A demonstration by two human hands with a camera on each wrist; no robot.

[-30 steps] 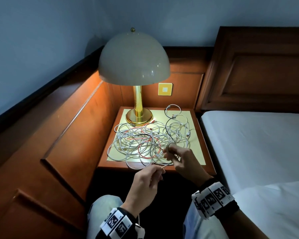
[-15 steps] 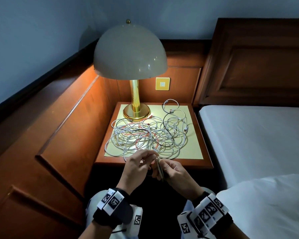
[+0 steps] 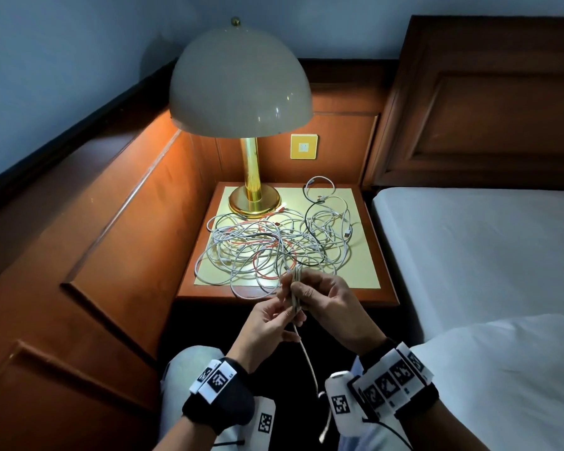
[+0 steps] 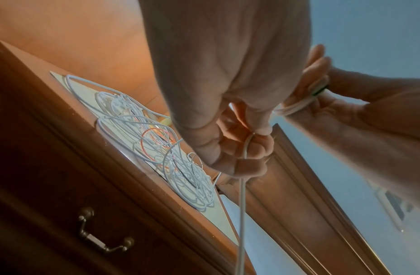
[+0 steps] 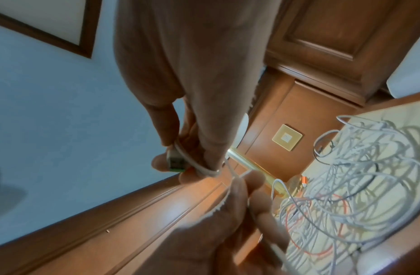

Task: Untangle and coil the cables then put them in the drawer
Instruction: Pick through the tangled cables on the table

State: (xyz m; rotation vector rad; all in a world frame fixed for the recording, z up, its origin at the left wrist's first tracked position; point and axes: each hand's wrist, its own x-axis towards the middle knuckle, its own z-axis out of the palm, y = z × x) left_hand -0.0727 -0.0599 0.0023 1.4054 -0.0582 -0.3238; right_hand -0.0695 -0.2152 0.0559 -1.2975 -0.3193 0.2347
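Cable [image 3: 294, 292]: thin, light, limp, slippery; folded loops pinched in right hand [image 3: 331, 307] before bench [image 3: 189, 288], left hand [image 3: 267, 323] pinching tail. Best grip at bundle middle. Tangle [image 3: 274, 249] on bench.

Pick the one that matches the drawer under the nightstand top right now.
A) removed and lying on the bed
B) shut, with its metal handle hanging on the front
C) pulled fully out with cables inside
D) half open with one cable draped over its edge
B: in the left wrist view the drawer front sits flush beneath the nightstand top, its metal handle in place, while the tangled cables lie on top.
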